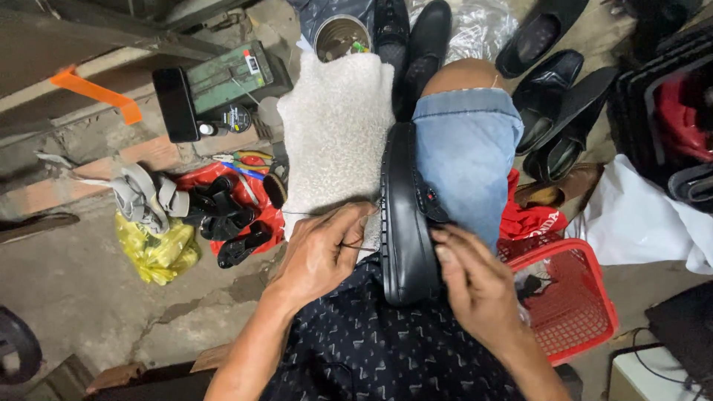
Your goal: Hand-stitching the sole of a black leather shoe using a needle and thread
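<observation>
The black leather loafer (405, 215) lay sole-edge up between the knees, wedged against the white fuzzy cloth (334, 134) draped over the left thigh. The left hand (323, 252) pinched a thin dark thread (319, 214) at its fingertips. The right hand (475, 282) pressed curled fingers against the shoe's upper, beside the red plastic basket (575, 297).

A red basket (587, 297), yellow bag (157, 251), tin can (340, 35) and spare black shoes (546, 89) lie on the concrete floor (82, 289).
</observation>
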